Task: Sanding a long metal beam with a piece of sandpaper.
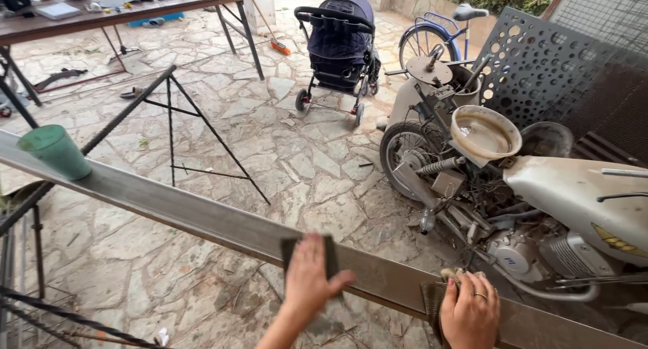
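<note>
The head camera looks down over a long grey metal beam (202,217) that runs from the left edge, high, down to the lower right corner, resting on dark rebar trestles (172,113) above a stone-paved floor (297,167).

The left hand (309,276) lies flat with the fingers spread wide, its palm pressing a dark square sanding pad (291,246) against the top face of the beam; the pad shows only at its edges around the fingers. The right hand (470,315) sits further down the beam, near the lower edge of the view, curled into a fist around a folded piece of dark abrasive cloth (432,305) that hangs against the beam's side. A ring shows on one finger of that hand. The two hands are well apart along the beam, and both touch it.

Near the beam's high left end a green plastic cup (55,150) stands on its top face, tilted with the slope.

To the right, just behind the beam, stands a stripped grey motorcycle (540,207) with its engine bare and a round shallow pan (484,131) resting on top. Behind it leans a dark perforated metal sheet (547,65). Further back stand a navy baby stroller (337,42) and a blue bicycle (432,35). At the upper left a wooden tabletop (121,11) carries small tools and papers, too small to tell apart. A broom (270,32) leans by the table's leg.
</note>
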